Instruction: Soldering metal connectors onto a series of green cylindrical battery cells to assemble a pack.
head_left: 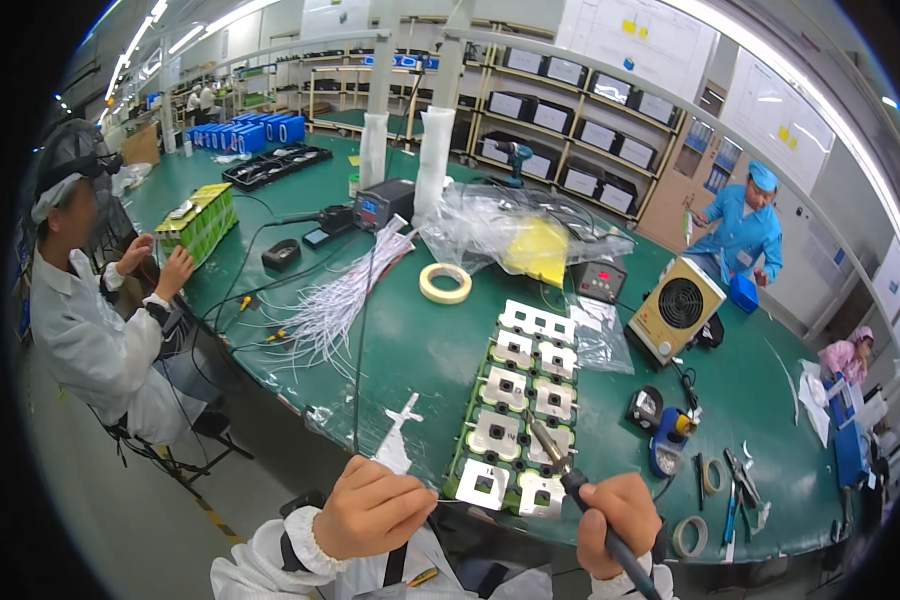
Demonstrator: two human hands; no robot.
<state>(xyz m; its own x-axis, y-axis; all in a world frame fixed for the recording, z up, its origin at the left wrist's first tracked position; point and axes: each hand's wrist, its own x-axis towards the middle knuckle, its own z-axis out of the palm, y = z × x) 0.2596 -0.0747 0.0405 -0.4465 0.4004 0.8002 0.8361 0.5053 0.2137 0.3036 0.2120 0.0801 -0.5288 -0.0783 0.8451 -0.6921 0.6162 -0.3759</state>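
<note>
My right hand [620,525] is closed around the handle of a soldering iron [560,462]. The iron's tip points up and left over a battery pack [515,425] with green edges and two columns of silvery metal tabs; whether it touches a tab I cannot tell. At the pack's near left corner, my left hand [375,508] pinches a thin pale wire [450,501], whose end reaches toward the pack's near edge. A dark cable [360,350] runs down to the left hand from above. A torn white strip [398,435] lies just beyond that hand.
White wires [340,305] lie bundled beside a tape roll [445,283]. A soldering station [383,204], a beige fan [675,310] and a blue iron stand [670,440] stand around the green table [270,350]. Pliers [742,480] lie right. A co-worker [100,300] handles a green pack [198,225] at left.
</note>
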